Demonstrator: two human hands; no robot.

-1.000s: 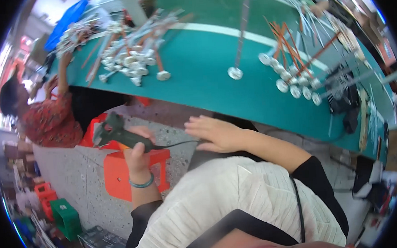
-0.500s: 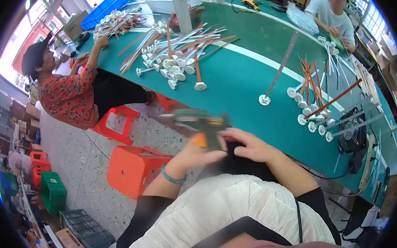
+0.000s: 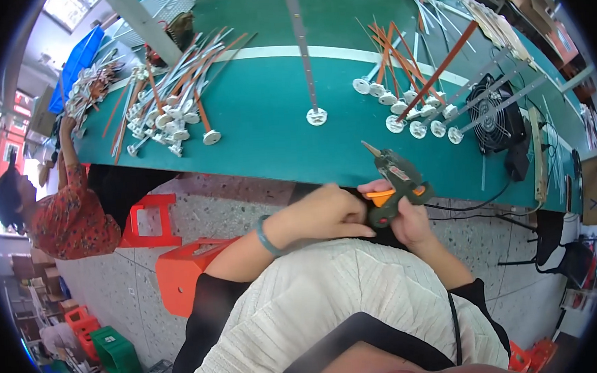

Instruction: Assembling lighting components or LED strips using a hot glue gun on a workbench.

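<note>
A dark green hot glue gun [image 3: 399, 174] with an orange trigger is in my right hand [image 3: 411, 218], which is closed round its handle. The gun's nozzle points away from me, over the table's front edge. My left hand [image 3: 330, 212] is closed beside the gun, its fingers curled downward; whatever it holds, if anything, is hidden. Beyond the gun, a white round base [image 3: 316, 116] with a long perforated grey strip lies on the green table [image 3: 262, 127]. To the right are several white discs [image 3: 418, 129] with brown and grey strips.
A pile of discs and strips [image 3: 173, 119] covers the table's left part. A black fan [image 3: 494, 115] stands at the right, near a power strip [image 3: 539, 157]. A red stool [image 3: 182, 280] is at my left; a person in a patterned shirt [image 3: 77, 211] sits beyond it.
The glue gun has swung from pointing left to pointing away and moved right; my right hand now grips it. My left hand has come off the gun. The view has turned right.
</note>
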